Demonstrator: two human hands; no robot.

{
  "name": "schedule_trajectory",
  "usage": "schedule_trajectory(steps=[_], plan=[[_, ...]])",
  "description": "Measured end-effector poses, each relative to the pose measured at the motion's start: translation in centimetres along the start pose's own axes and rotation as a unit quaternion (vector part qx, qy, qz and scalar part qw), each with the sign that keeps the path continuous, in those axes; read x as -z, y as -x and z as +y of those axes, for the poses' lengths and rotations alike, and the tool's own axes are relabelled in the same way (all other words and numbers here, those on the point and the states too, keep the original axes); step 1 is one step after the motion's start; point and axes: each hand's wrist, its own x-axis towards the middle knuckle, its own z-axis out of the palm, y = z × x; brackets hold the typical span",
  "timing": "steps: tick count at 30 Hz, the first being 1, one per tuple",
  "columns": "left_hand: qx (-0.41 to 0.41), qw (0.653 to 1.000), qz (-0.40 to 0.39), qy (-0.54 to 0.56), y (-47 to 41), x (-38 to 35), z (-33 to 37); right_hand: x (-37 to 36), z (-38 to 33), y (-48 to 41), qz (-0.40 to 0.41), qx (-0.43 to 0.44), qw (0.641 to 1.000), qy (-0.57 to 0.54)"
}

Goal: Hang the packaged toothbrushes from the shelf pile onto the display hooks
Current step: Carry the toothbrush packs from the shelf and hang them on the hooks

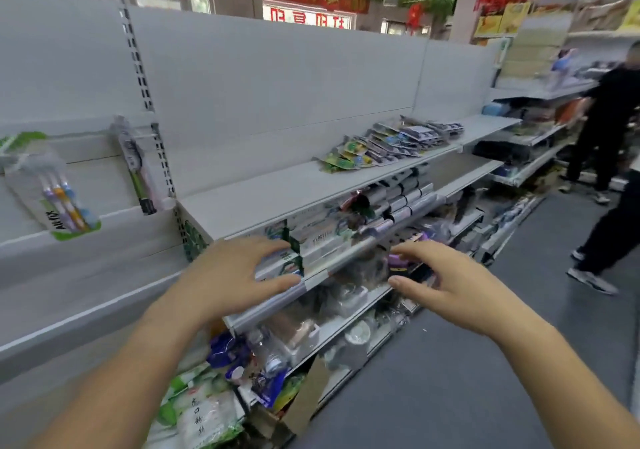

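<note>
- Packaged toothbrushes (393, 146), flat blister cards in green, blue and grey with clear plastic fronts, lie in a loose overlapping pile on the white metal upper shelf (263, 192), well to the right of the hooks and above both hands.
- Left hand (225, 275) is spread wide, fingers splayed over white and green boxes (294, 251) at the front of the shelf below; it holds nothing.
- Right hand (446, 282) is also wide open and empty, hovering near the grey shelf-edge rail (346, 258), apart from the pile.
- Two packs already hang at the left: a white and green card with three coloured brushes (57, 192) and a narrow clear pack with a green-handled brush (133, 164) on a thin white wire hook (145, 135) fixed to the white back panel (277, 77).
- Handling, as a judgement: each pack should be very light, with a fairly stiff card back and a thin bubble that could dent if squeezed. The glossy fronts probably slide over one another, so lifting one may drag its neighbours.
- Best hold is likely a pinch on the card edges near the top, leaving the hang hole clear; the holes are too blurred to make out.
- Tugging a pack against the hook could tear the hole.
</note>
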Motion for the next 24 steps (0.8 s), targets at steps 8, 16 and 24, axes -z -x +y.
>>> schedule_trajectory(steps=[8,16,24], plan=[[-0.091,0.996,-0.013,-0.017,-13.2,-1.9,14.1,5.7,14.8,1.7,-0.002,-0.063,0.997,0.048],[-0.102,0.993,-0.061,-0.022,-23.7,-4.8,18.2,6.4,24.5,-3.2,-0.006,-0.088,0.995,0.05],[-0.093,0.995,-0.036,0.031,-40.1,-8.8,17.6,7.2,33.6,-16.2,-0.037,-0.126,0.989,0.073]])
